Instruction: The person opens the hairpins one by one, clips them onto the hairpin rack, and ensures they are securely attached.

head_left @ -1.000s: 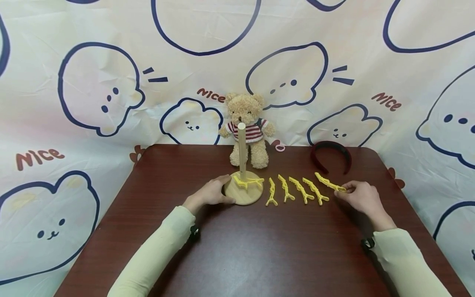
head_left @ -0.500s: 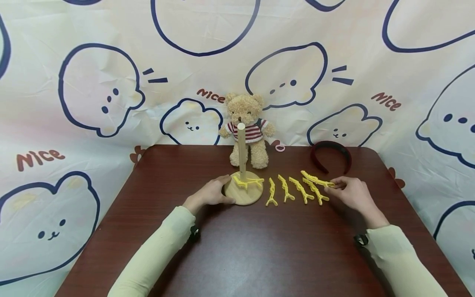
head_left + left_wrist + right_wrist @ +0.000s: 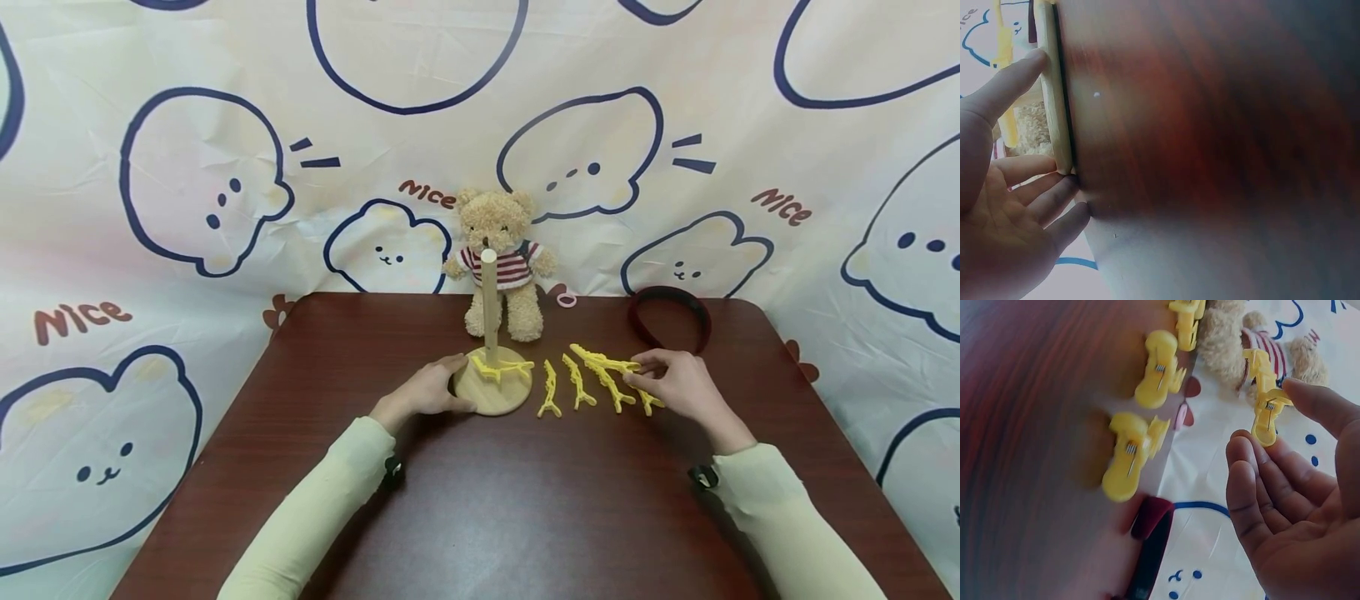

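My left hand (image 3: 431,387) grips the left edge of a round wooden base (image 3: 491,402), thumb at the front and fingers behind. An upright wooden post (image 3: 490,308) rises from this base, with a yellow spring clip (image 3: 513,367) lying across it at the post's foot. Between thumb and fingertips, my right hand (image 3: 686,383) pinches another yellow spring clip (image 3: 1264,394) by its handle end, its nose pointing left toward the post. Below it, several more yellow clips (image 3: 550,390) lie in a row on the table; the right hand partly hides the rightmost one.
A teddy bear (image 3: 495,218) in a striped shirt stands behind the post. At the back right lies a dark red headband (image 3: 707,321), with a small pink ring (image 3: 566,300) near the table's back edge. A printed cloth (image 3: 405,142) hangs behind the brown table (image 3: 480,500).
My right hand has carried its yellow clip leftward, from beyond the right end of the row to over the row's right half. The left hand and the wooden stand have stayed put.
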Demonstrator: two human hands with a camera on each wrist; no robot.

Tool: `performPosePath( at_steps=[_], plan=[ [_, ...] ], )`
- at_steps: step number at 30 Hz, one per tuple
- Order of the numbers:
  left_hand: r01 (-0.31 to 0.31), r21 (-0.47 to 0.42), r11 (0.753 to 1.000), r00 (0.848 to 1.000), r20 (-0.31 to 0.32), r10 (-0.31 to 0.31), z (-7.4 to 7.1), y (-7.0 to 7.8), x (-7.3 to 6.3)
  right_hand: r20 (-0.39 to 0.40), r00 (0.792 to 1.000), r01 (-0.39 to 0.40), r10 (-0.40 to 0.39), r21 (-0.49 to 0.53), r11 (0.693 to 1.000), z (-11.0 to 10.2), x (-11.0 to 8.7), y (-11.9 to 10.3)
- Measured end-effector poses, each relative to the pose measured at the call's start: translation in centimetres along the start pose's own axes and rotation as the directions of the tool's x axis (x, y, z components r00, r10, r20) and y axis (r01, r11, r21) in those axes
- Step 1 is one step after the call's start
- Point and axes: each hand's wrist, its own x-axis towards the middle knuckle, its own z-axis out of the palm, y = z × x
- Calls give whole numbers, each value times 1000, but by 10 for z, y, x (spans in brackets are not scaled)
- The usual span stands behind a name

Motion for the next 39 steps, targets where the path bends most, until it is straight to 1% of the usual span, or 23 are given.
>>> performPosePath(
  at_steps=[3,11,15,20,27,32,39],
  plan=[
    [-1,-1,1000,1000,4,1,0,0,0,13,1000,13,-14,15,1000,4,2,-6],
    [-2,-3,1000,1000,1,2,-1,0,-1,13,997,69,-70,47,996,15,8,-24],
    [3,-3,1000,1000,3,-3,0,0,-1,29,994,104,-106,57,993,20,12,-31],
    [-7,-1,1000,1000,-6,7,0,0,0,38,988,149,-152,62,987,25,16,-40],
    [9,-7,1000,1000,11,-9,-1,0,1,36,981,190,-193,84,978,30,19,-51],
    [15,-11,1000,1000,13,-14,-1,0,0,20,976,216,-219,76,973,34,22,-58],
    [-12,-5,1000,1000,0,12,0,-1,0,13,966,257,-258,74,964,42,30,-68]
  ],
)
